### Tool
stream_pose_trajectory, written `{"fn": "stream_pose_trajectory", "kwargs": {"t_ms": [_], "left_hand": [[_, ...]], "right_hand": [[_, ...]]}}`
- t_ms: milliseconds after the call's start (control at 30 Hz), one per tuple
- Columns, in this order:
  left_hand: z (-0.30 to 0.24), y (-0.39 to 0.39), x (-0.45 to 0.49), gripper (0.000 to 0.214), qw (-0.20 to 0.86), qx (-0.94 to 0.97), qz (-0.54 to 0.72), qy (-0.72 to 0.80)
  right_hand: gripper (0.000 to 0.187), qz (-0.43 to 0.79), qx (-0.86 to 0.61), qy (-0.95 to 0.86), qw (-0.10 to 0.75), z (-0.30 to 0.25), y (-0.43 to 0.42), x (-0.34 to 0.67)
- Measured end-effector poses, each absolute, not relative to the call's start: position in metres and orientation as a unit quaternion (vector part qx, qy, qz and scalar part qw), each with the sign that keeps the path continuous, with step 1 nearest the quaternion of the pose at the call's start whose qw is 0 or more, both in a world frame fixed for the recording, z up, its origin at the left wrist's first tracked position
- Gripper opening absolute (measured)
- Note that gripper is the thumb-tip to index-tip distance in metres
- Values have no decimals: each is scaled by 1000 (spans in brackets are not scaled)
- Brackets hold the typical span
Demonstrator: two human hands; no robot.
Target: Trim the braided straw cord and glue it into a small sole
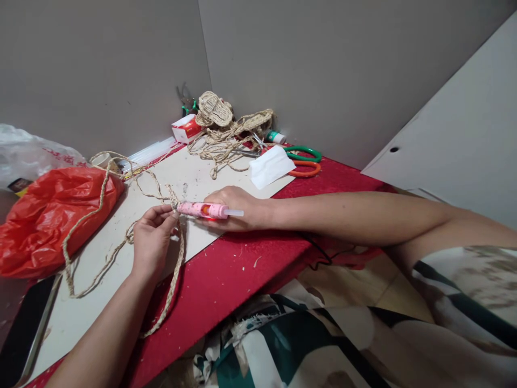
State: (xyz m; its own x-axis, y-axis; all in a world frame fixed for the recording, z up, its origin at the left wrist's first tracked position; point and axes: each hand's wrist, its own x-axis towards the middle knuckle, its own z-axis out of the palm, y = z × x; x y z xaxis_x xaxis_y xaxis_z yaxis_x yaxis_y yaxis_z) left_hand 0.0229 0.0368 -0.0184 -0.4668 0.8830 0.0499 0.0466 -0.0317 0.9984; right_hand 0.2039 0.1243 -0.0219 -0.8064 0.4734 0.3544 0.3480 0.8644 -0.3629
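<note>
Nearest, along the bottom of the frame, is the wearer's green, white and brown patterned clothing (pixel 291 345), and past it a desk (pixel 242 269) covered in red cloth, with a flat white board (pixel 103 307) on top. A dark, flat, rectangular device with a pale rim (pixel 28 328) rests at the lower left. In the middle of the frame the left hand (pixel 153 237) has its thumb and fingertips pinched together on a plaited, straw-coloured fibre rope (pixel 180 250); one length drops steeply from there toward the bottom of the frame, another loops out to the left. The right hand (pixel 238 200) is clamped round a pink, speckled glue gun (pixel 193 209) with a translucent stick (pixel 235 213) projecting from its rear, though the barrel hides part of that grip. The barrel's long axis runs nearly level, its tip pointing left at the pinched rope, to which the left hand is nearer; whether tip and rope touch, I cannot tell. Farther off are a crumpled red plastic bag (pixel 52 221) at the left, a white paper piece (pixel 271 167) right of centre, scissors with green and orange handles (pixel 307 174) beside it, and bundled straw-coloured cord (pixel 215 109) at upper centre.
</note>
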Motion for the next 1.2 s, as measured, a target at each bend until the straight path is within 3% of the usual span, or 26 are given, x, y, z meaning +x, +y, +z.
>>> {"fn": "stream_pose_trajectory", "kwargs": {"t_ms": [333, 467, 567, 700, 867, 1200], "left_hand": [[-19, 37, 21, 32, 356, 361, 613, 606], [-18, 36, 20, 32, 342, 366, 623, 601], [-17, 36, 20, 32, 327, 370, 637, 592], [-13, 35, 19, 32, 322, 373, 649, 579], [-10, 35, 16, 31, 313, 390, 664, 556], [-9, 30, 27, 28, 305, 451, 646, 535]], "right_hand": [[39, 183, -184, -938, 230, -23, 123, 204], [38, 136, -165, -936, 279, -20, 134, 203], [36, 126, -254, -913, 292, -14, 151, 203], [30, 161, -375, -884, 228, -6, 175, 205], [30, 255, -349, -882, 187, 4, 188, 216], [36, 577, -230, -734, 274, 20, 146, 191]]}}
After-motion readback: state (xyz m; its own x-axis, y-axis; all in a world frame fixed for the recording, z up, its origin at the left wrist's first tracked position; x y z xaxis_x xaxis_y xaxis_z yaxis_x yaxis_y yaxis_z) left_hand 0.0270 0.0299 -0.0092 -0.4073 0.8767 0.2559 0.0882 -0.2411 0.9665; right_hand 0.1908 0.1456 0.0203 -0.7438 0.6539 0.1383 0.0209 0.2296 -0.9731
